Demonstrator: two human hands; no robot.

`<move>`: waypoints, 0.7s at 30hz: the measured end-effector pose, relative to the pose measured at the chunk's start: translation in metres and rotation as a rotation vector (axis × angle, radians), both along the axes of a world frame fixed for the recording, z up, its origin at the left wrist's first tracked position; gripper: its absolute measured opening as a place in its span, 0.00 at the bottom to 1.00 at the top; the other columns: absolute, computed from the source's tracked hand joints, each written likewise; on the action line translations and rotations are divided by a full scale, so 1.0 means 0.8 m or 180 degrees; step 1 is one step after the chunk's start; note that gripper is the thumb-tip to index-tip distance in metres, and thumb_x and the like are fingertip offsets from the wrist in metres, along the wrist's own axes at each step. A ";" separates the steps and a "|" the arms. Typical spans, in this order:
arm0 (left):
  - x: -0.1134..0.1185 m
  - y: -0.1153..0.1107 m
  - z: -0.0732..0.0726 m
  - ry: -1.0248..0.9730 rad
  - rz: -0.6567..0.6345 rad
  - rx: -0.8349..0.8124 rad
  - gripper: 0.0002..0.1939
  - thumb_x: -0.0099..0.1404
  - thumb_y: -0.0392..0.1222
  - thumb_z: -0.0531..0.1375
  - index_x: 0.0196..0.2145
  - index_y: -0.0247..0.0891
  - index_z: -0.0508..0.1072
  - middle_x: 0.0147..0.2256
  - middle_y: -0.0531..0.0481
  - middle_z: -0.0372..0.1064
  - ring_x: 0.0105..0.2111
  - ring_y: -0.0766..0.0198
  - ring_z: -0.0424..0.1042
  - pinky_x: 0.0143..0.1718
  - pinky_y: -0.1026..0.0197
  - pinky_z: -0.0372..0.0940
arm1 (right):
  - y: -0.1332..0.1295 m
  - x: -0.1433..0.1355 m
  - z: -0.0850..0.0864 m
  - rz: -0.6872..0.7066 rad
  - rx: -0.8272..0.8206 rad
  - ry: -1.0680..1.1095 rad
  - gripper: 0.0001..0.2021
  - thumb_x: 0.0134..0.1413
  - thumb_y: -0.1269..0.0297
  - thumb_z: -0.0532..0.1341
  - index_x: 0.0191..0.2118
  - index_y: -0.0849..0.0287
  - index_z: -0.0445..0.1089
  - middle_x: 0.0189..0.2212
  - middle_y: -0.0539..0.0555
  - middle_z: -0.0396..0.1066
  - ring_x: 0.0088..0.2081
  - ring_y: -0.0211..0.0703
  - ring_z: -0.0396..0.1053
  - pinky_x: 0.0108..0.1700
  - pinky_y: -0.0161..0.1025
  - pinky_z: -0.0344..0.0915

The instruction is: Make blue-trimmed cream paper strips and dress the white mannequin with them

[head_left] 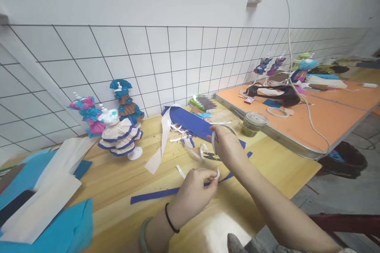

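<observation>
Wooden table: open wood lies between our arms; the edge slants past our right arm.
Left hand: pinches a white strip above the table.
Right hand: holds white ribbon; we can't tell if it's the same piece.
Blue strip: lies just past our left hand.
Orange table: silver edge.
Little box: print too small to read.

Premises: apparently a craft workshop. Ruffled figurines stand and coloured sheets lie left of the fingers; snips lie just beyond; an orange worktable extends to their right.
</observation>
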State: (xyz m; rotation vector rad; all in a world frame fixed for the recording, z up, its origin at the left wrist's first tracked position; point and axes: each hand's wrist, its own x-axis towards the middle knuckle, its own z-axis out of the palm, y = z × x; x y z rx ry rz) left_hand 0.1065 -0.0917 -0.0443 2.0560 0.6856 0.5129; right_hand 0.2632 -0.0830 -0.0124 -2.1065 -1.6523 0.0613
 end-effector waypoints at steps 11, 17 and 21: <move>-0.007 -0.029 0.019 0.0686 -0.0984 -0.0188 0.12 0.62 0.36 0.46 0.21 0.38 0.58 0.17 0.57 0.59 0.18 0.72 0.63 0.20 0.69 0.52 | -0.065 0.119 -0.050 -0.0183 -0.0441 -0.0295 0.18 0.55 0.69 0.48 0.51 0.66 0.57 0.36 0.62 0.73 0.27 0.44 0.70 0.33 0.39 0.64; -0.003 -0.044 0.021 0.1073 -0.1715 0.0811 0.09 0.61 0.39 0.55 0.23 0.40 0.67 0.21 0.55 0.69 0.24 0.67 0.68 0.21 0.66 0.52 | -0.100 0.226 -0.080 -0.0495 -0.0757 -0.1018 0.18 0.52 0.71 0.50 0.50 0.66 0.62 0.41 0.67 0.72 0.37 0.54 0.72 0.35 0.44 0.65; 0.004 -0.036 0.000 0.1291 -0.1526 0.1380 0.07 0.63 0.41 0.53 0.33 0.41 0.71 0.30 0.51 0.74 0.31 0.61 0.72 0.29 0.64 0.60 | -0.098 0.268 -0.098 -0.0380 -0.0834 -0.0677 0.21 0.51 0.76 0.49 0.52 0.71 0.63 0.46 0.72 0.69 0.45 0.53 0.70 0.44 0.42 0.63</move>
